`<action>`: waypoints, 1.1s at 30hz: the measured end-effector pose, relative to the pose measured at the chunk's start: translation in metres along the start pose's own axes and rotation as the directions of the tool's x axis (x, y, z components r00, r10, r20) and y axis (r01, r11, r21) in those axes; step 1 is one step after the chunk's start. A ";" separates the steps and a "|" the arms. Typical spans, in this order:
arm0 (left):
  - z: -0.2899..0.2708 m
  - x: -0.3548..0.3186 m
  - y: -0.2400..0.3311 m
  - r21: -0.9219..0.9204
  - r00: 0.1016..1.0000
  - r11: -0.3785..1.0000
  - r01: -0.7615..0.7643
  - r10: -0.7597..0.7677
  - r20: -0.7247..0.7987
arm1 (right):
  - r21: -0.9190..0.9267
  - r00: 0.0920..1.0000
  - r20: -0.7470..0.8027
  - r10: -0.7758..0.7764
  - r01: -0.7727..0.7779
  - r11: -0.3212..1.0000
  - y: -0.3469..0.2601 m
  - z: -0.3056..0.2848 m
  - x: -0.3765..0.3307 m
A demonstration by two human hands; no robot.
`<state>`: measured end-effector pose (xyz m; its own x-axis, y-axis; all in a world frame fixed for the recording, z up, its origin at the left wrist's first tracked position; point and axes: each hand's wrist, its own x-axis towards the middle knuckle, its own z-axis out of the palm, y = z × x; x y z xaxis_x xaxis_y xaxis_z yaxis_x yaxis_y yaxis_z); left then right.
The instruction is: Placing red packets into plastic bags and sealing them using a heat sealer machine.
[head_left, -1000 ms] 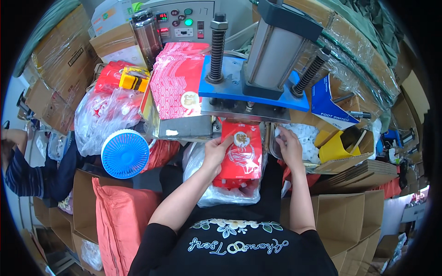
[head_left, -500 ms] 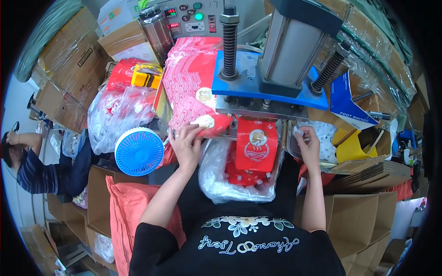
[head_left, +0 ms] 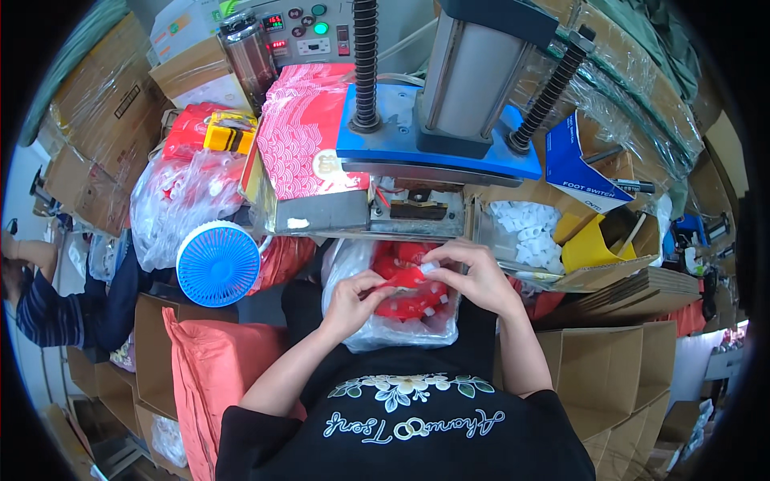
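Note:
Over the lined box in front of me, my left hand (head_left: 351, 303) pinches the edge of a red pouch (head_left: 401, 277). My right hand (head_left: 475, 276) meets it from the other side, with a small white plastic spout (head_left: 429, 267) between thumb and fingers at the pouch's edge. Whether the spout sits inside the pouch I cannot tell. Below them, several red pouches with white spouts lie in the clear plastic liner (head_left: 377, 337). Just beyond stands a press with a blue plate (head_left: 401, 103); its lower metal jaw (head_left: 417, 212) is uncovered.
Flat pink-and-red pouches (head_left: 301, 120) are stacked left of the press. White spouts (head_left: 533, 236) fill an open bin at right, beside a yellow container (head_left: 589, 244). A blue fan (head_left: 218, 263) stands at left. Another person (head_left: 48, 301) sits at far left.
My left hand has come from the stack with a pouch, my right from the bin with a spout. The pouch hanging at the press front is gone from there. The view has shifted.

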<state>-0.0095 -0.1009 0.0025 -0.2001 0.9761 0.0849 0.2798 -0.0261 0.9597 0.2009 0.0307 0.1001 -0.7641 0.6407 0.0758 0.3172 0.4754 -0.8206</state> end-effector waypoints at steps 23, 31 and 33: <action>-0.020 0.110 -0.012 0.128 0.953 0.992 0.001 0.039 -0.302 | -0.575 0.848 -0.529 0.002 -0.360 0.734 0.118 -0.029 -0.022; -0.064 0.059 -0.035 0.844 0.930 0.536 -0.034 0.326 -0.169 | -0.652 0.905 -0.405 -0.133 -0.183 0.736 0.109 -0.035 -0.016; -0.071 0.050 -0.029 0.793 0.890 0.608 -0.021 0.372 -0.262 | -0.434 0.837 -0.543 -0.059 -0.220 0.874 0.104 -0.037 -0.016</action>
<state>-0.0941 -0.0666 -0.0024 -0.3197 0.8029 0.5031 0.9195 0.1347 0.3694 0.2665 0.0924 0.0346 -0.3531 0.8363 0.4195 0.6892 0.5357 -0.4879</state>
